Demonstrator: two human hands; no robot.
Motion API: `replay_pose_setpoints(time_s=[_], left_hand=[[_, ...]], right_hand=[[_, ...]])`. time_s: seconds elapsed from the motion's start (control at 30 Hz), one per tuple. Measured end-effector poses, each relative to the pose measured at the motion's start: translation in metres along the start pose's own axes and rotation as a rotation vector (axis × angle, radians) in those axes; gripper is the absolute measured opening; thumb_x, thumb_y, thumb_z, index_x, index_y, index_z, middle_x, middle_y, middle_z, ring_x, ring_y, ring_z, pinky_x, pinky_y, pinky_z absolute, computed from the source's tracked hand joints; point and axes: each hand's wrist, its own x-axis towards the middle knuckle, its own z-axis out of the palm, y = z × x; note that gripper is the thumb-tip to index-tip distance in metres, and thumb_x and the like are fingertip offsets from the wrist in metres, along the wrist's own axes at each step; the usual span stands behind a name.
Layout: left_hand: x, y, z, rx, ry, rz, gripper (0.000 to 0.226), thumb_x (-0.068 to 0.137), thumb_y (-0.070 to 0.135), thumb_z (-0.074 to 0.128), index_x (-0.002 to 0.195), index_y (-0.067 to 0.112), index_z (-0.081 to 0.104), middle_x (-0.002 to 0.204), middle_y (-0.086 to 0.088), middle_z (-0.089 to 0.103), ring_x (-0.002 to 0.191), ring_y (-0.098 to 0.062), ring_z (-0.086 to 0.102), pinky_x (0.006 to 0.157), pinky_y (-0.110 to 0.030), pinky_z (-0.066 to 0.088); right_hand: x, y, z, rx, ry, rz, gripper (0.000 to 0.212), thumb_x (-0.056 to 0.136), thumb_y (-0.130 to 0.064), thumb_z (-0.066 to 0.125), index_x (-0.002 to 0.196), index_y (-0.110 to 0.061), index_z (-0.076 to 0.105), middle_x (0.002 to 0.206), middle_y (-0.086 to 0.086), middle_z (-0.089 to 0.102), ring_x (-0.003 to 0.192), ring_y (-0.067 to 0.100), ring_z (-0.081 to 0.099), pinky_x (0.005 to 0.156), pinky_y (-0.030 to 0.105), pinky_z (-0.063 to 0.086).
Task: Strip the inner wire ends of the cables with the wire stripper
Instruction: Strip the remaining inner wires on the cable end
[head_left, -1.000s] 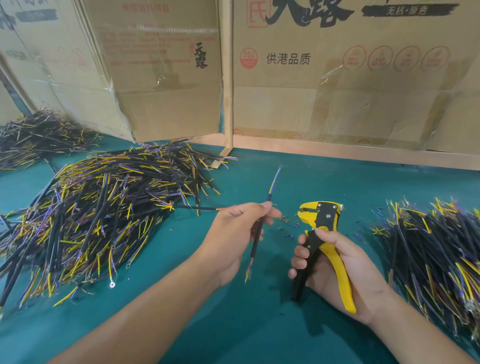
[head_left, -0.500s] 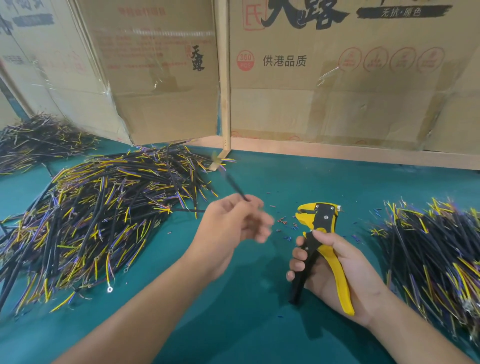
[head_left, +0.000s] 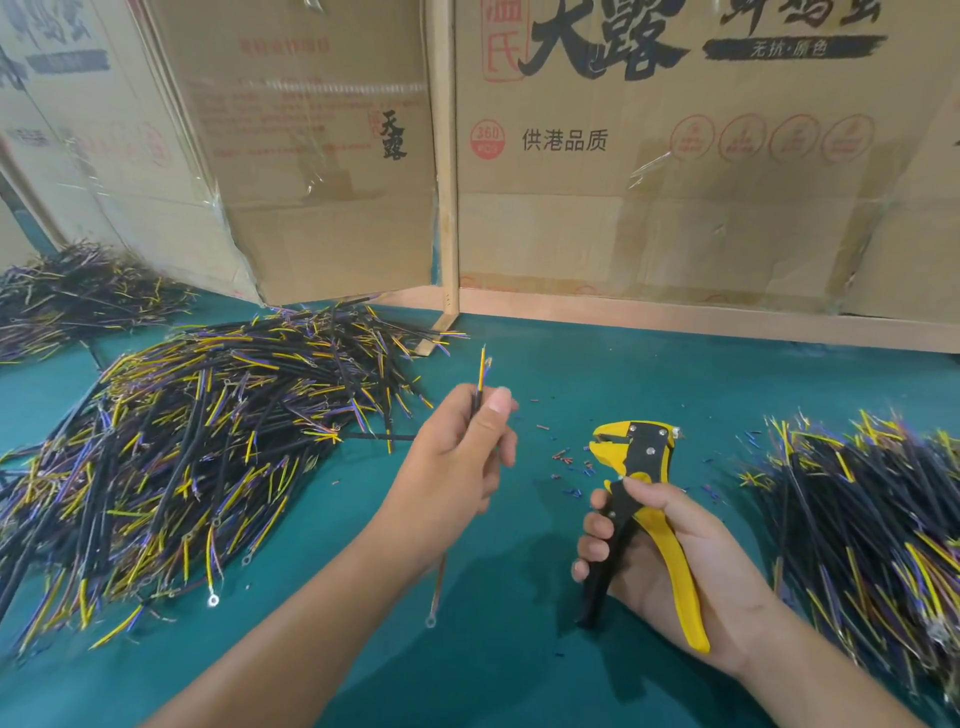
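Left hand (head_left: 457, 457) pinches one cable (head_left: 481, 376) upright, its wire ends poking above the fingers. Right hand (head_left: 675, 561) grips the stripper (head_left: 636, 457) just beside it, apart, over the mat (head_left: 519, 649).

Left hand (head_left: 457, 462) at frame centre, fingers pinched closed, thumb up; right hand (head_left: 670, 561) lower right, fingers curled in a grip.

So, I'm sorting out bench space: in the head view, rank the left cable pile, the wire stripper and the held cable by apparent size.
1. Left cable pile, by far the largest.
2. Wire stripper.
3. Held cable, thinnest; the left hand hides its middle, so its length against the stripper is unsure.
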Motion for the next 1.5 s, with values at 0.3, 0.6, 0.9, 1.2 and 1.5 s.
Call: replay_pose_setpoints(time_s=[0.3, 0.6, 0.9, 1.2, 1.5], left_hand=[[-0.001, 0.003, 0.0, -0.052, -0.04, 0.094, 0.022, 0.107, 0.021, 0.043, 0.107, 0.024, 0.065, 0.065, 0.003, 0.051, 0.046, -0.011, 0.03, 0.045, -0.019, 0.027], [-0.003, 0.006, -0.003, -0.113, -0.109, 0.179, 0.007, 0.102, 0.023, 0.045, 0.104, 0.029, 0.047, 0.071, 0.003, 0.058, 0.048, -0.011, 0.027, 0.046, -0.016, 0.029], [-0.002, 0.007, -0.003, -0.073, -0.096, 0.225, 0.011, 0.103, 0.023, 0.038, 0.103, 0.027, 0.048, 0.075, 0.004, 0.064, 0.056, -0.015, 0.025, 0.053, -0.015, 0.03], [-0.005, 0.014, -0.004, -0.06, -0.193, 0.277, 0.017, 0.103, 0.013, 0.039, 0.117, 0.018, 0.047, 0.095, 0.0, 0.066, 0.064, -0.016, 0.042, 0.057, -0.024, 0.038], [-0.008, 0.015, -0.006, -0.131, -0.238, 0.214, 0.013, 0.103, 0.01, 0.041, 0.105, 0.023, 0.042, 0.096, 0.0, 0.068, 0.06, -0.013, 0.035, 0.052, -0.018, 0.031]], right_hand=[[0.002, 0.001, -0.003, 0.014, -0.003, 0.008, 0.029, 0.083, -0.031, 0.066, 0.095, -0.004, 0.06, 0.077, 0.011, 0.044, 0.065, 0.026, 0.045, 0.068, 0.045, 0.048], [0.002, 0.001, -0.003, 0.012, 0.0, 0.011, 0.027, 0.082, -0.031, 0.065, 0.089, -0.005, 0.063, 0.077, 0.011, 0.045, 0.065, 0.026, 0.045, 0.068, 0.044, 0.048], [0.001, 0.001, -0.001, 0.004, 0.004, 0.008, 0.028, 0.079, -0.03, 0.067, 0.09, -0.005, 0.062, 0.076, 0.011, 0.044, 0.064, 0.026, 0.045, 0.067, 0.044, 0.047], [0.001, 0.0, 0.001, 0.002, 0.013, 0.006, 0.029, 0.079, -0.03, 0.066, 0.091, -0.005, 0.06, 0.076, 0.011, 0.044, 0.064, 0.027, 0.044, 0.067, 0.044, 0.047], [0.001, 0.0, 0.0, -0.008, 0.018, 0.008, 0.031, 0.079, -0.031, 0.067, 0.094, -0.005, 0.058, 0.077, 0.011, 0.045, 0.064, 0.027, 0.045, 0.068, 0.044, 0.047]])
